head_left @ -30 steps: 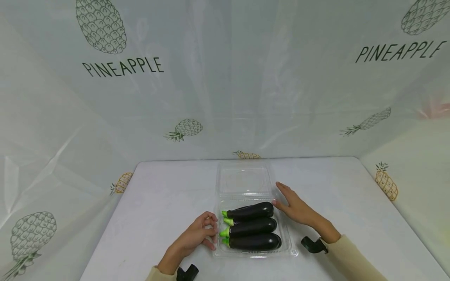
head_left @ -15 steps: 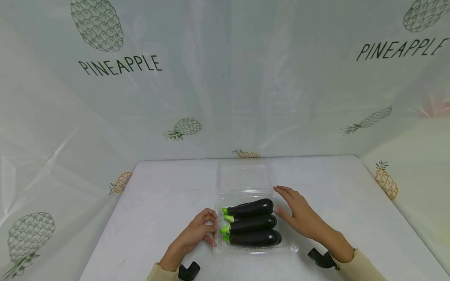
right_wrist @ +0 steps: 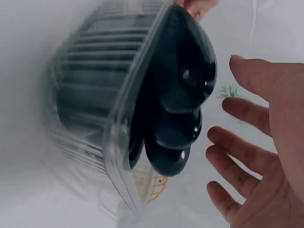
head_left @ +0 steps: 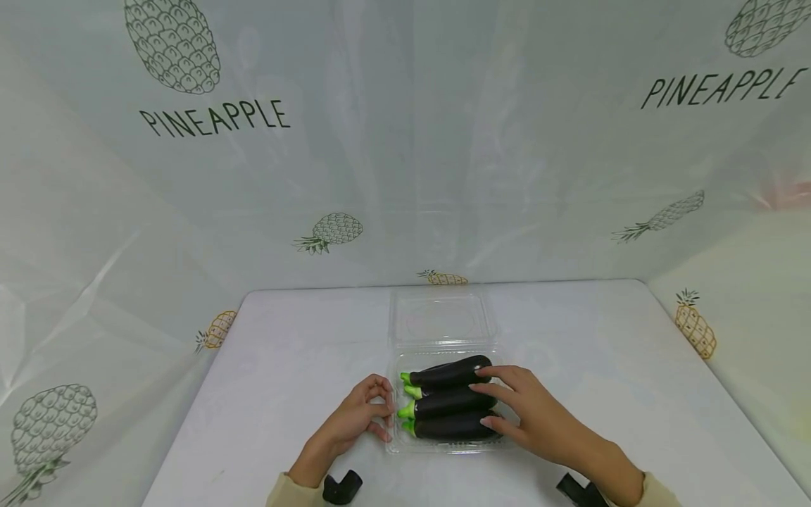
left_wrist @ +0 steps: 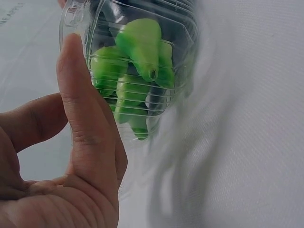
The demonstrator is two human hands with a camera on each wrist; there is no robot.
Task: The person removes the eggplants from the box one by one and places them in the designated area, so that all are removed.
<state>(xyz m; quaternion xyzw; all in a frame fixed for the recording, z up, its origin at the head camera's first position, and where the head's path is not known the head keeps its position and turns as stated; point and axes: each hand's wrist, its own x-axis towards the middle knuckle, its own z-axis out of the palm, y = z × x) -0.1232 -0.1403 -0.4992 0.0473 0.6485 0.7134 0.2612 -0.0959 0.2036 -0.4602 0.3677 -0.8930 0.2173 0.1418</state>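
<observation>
Several glossy dark eggplants (head_left: 446, 402) with green stem ends (left_wrist: 142, 45) lie piled in a clear plastic clamshell container (head_left: 437, 448), stems to the left. Its lid (head_left: 440, 320) is folded back flat on the far side. At the container's left rim my left hand (head_left: 350, 420) holds on with bent fingers; the thumb touches the edge in the left wrist view. My right hand (head_left: 540, 415) is over the right ends of the eggplants. Spread, slightly bent fingers (right_wrist: 242, 145) stand apart from them in the right wrist view, holding nothing.
The white table (head_left: 304, 338) spreads around the container. A pale curtain (head_left: 443, 162) with pineapple prints hangs behind and along both sides. Black wrist cameras (head_left: 342, 487) sit below both hands.
My right hand has left the container's right edge, drawn back, then come leftward over the eggplants. The left hand stays at the left rim. The eggplants lie as before.
</observation>
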